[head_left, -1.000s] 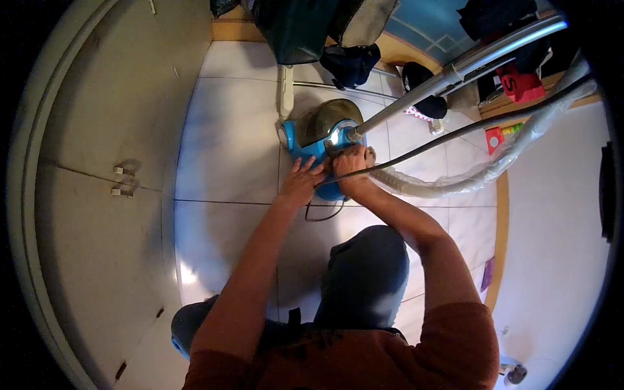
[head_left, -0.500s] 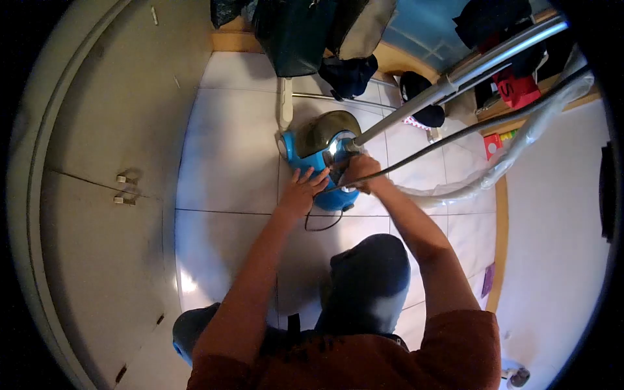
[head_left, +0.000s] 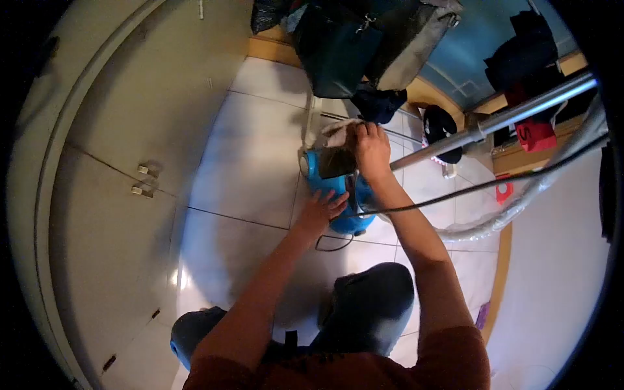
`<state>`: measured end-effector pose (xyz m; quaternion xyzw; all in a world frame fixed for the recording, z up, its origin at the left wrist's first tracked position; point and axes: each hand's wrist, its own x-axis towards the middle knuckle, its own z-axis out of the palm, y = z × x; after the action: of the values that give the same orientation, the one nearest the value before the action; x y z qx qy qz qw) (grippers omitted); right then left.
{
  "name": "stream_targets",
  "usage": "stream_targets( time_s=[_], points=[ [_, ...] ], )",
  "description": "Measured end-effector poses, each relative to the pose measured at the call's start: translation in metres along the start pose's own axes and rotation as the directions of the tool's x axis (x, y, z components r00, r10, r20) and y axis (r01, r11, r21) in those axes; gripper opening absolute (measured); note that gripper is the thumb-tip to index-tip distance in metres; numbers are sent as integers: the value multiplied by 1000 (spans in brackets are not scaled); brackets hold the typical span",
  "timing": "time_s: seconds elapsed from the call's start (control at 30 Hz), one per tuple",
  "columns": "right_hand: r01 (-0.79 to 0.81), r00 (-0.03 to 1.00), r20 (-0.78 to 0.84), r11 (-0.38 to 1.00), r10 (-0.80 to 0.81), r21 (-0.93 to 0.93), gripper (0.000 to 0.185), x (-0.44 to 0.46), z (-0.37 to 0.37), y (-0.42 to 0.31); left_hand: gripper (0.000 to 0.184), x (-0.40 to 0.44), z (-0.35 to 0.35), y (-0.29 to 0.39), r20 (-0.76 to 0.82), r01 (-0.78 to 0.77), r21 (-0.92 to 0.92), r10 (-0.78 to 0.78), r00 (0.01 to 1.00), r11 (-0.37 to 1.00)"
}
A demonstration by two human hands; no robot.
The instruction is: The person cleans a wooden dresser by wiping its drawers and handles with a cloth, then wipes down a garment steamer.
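Vacuum cleaner: under left hand with fingers spread, and now attended at the dark cover instead of beside the tube, with cloth gripped in right hand.

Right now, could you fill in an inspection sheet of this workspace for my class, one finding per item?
Surface: pale floor tiles; spills, nothing seen.
Job's things: blue vacuum cleaner; light cloth at its dark top.
Clutter: dark bag and black cap beyond.
Hands: left hand spread on blue body; right hand at cloth, grip unclear.
Cables: dark cable crosses right forearm; loop near cleaner.
Surroundings: pale doors left, plastic-wrapped hose right.
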<state>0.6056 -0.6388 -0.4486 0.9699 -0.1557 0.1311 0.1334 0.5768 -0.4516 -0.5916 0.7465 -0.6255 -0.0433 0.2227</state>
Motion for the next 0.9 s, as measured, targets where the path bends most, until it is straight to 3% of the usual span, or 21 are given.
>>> stream_targets(
  time_s=[0.03,0.07,0.1,0.13,0.23,0.27,0.33,0.37,0.5,0.53,0.57,0.63,0.7,0.77,0.8,0.83,0.9],
  points=[
    [9,1000,-3,1000,-9,9,31,10,15,-1,63,1,-10,3,98,12,39,-16,995,999],
    [-23,987,152,989,45,-143,34,19,29,-4,57,2,-18,5,196,20,80,-35,980,997],
    [-30,949,293,955,121,-295,37,32,34,-9,57,2,-19,4,199,28,87,-45,979,996],
    [-178,743,605,956,285,-232,38,54,39,-15,57,2,-20,3,200,37,58,-48,979,998],
    [-204,729,637,967,253,-151,35,66,82,-30,57,1,-16,5,174,54,18,-56,983,998],
    [149,659,747,959,86,-242,33,67,94,-42,57,2,-15,4,147,59,20,-61,987,998],
    [102,831,557,981,9,-168,30,41,112,-73,57,2,-20,2,174,58,25,-62,983,998],
    [106,830,558,981,4,-165,30,38,117,-80,57,1,-19,1,211,48,28,-53,976,998],
    [451,645,715,890,-268,-73,36,29,134,-98,56,-1,-8,0,138,146,-179,-122,983,973],
    [522,583,747,852,-320,-43,38,27,136,-97,55,-1,-8,3,130,111,-86,-99,987,990],
    [520,585,747,853,-316,-46,38,30,139,-90,53,0,-10,5,118,75,8,-75,990,997],
    [524,566,758,851,-324,-27,47,49,143,-62,54,2,-8,7,85,74,12,-75,994,997],
    [107,449,893,989,46,-105,60,90,92,-50,54,-1,-13,10,72,66,20,-67,995,998],
    [-96,479,840,967,253,-237,63,100,76,-28,57,0,-33,16,154,107,60,-115,981,992],
    [-92,483,841,969,245,-230,63,94,88,-16,57,-1,-31,14,154,114,65,-123,981,991],
    [-133,645,726,971,237,-198,64,83,115,-3,57,-1,-25,13,138,117,56,-124,983,992],
    [-63,763,637,993,111,-98,62,74,176,4,57,-1,-20,14,120,121,37,-125,985,992]
  ],
)
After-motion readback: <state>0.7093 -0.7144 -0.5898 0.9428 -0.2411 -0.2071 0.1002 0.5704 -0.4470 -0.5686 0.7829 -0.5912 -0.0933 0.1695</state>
